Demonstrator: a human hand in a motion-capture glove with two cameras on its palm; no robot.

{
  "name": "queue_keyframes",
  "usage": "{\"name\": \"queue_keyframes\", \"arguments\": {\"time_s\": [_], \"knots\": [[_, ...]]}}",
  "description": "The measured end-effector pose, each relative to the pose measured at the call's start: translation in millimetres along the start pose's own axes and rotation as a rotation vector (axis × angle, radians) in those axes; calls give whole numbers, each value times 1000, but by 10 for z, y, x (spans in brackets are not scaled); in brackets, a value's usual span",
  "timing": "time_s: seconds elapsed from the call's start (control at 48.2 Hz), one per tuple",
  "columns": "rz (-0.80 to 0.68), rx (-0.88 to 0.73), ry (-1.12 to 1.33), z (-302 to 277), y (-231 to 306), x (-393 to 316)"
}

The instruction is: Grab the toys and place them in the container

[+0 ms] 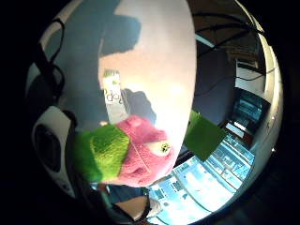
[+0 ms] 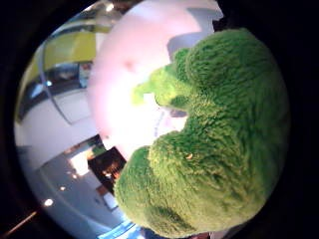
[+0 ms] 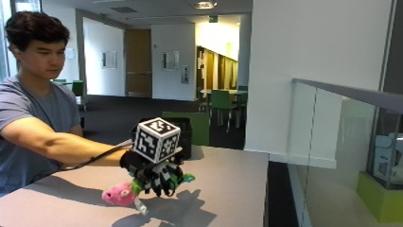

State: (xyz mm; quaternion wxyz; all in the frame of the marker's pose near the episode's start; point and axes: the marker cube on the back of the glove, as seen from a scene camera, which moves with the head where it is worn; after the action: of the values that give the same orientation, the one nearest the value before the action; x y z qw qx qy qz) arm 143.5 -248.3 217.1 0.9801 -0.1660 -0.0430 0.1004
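From the outside view, the gloved right hand [image 3: 154, 176] curls its fingers around a pink-and-green plush toy [image 3: 121, 195], holding it above the table [image 3: 233, 189]; a black container [image 3: 184, 128] stands behind; the little-finger view shows the toy's pink head [image 1: 143, 150] over the table [image 1: 154, 61]; the thumb view is filled by green plush [image 2: 219, 149].

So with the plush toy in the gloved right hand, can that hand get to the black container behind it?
Probably yes: the right hand grips the plush toy above the table, and nothing visible stands before the black container.
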Motion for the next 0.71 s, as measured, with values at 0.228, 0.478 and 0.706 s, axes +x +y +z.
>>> {"name": "queue_keyframes", "arguments": {"time_s": [0.228,0.478,0.706], "knots": [[-33,101,15,-594,450,-267],[-123,213,46,-1200,1161,-919],[-267,296,42,-1616,2022,-1912]]}}
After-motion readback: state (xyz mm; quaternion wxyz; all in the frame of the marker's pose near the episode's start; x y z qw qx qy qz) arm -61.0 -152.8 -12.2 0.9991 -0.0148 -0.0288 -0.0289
